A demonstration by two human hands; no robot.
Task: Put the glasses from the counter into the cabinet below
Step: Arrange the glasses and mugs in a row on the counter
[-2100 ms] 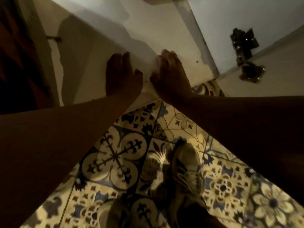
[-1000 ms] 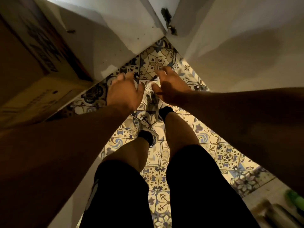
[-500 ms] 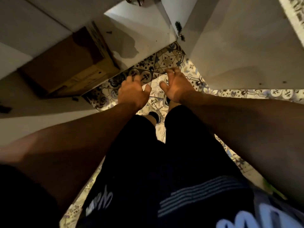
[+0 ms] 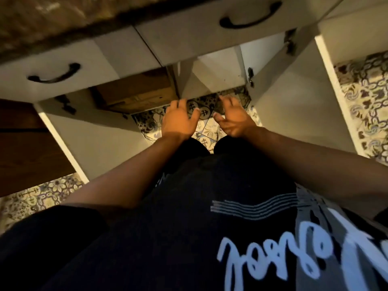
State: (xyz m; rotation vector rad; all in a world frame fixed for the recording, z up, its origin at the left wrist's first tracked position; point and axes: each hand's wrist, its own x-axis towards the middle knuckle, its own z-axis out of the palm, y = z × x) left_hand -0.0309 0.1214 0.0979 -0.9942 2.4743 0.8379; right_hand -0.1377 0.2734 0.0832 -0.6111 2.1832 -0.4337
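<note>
Head view shows both cabinet doors point(image 4: 100, 141) swung wide, left hand point(image 4: 178, 120) and right hand point(image 4: 234, 120) loose-fingered and empty above the floor, worktop point(image 4: 42, 24) edge overhead, no glasses visible, so loading seemingly remains.

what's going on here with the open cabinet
A person stands at a kitchen counter, looking down. Both doors of the cabinet below are swung open. The left hand and right hand hang empty, fingers loose, in front of it. A cardboard box sits inside on the left. No glasses are in view.
</note>
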